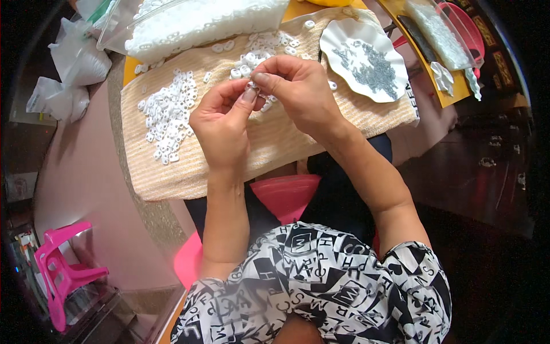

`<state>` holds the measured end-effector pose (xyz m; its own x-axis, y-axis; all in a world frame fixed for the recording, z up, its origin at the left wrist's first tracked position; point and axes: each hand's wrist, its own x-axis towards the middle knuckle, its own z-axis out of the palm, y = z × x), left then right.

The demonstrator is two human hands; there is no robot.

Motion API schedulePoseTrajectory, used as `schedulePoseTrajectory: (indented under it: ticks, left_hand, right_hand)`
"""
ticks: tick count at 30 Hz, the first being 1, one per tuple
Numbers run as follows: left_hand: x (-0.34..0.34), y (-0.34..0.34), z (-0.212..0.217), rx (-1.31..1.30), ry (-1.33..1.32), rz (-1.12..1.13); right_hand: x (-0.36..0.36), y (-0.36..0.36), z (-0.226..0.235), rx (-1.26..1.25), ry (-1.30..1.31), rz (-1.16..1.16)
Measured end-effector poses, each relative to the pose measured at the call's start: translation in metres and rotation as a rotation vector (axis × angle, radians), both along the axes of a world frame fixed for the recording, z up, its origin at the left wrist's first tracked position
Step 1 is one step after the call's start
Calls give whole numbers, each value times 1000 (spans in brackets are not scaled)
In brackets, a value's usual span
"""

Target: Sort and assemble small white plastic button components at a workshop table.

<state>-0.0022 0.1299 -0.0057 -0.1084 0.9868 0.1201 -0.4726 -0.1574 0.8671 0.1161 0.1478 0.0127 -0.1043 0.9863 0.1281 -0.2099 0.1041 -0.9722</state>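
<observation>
A: Class of place?

B: Room, apparently in a home, with a small handwork station set up in it.

A: Items indicating a home?

B: Pink plastic stool [77, 273], one, at left. Dark glossy furniture [487, 183] with pale ornament, at right. Pinkish smooth floor [91, 166]. Striped cloth [298, 137], one, spread over a yellow tabletop [131, 71].

A: Items indicating handwork?

B: Large clear bin [116, 35], one, filled in bulk. Small white pieces [171, 114], loose, heaped on the cloth. Scalloped white plate [337, 37], one, bearing small grey parts [375, 71].

A: Reservations?

B: Margins dark; exact room undetermined.
</observation>
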Motion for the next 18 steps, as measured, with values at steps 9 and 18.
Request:
schedulePoseTrajectory:
  ticks: [9, 18]
  left_hand:
    - [-1, 1, -3, 20, 23, 30]
    - [3, 0, -8, 81, 88, 104]
  right_hand:
    - [-2, 0, -3, 35, -73, -32]
    - [-5, 0, -1, -6, -42, -20]
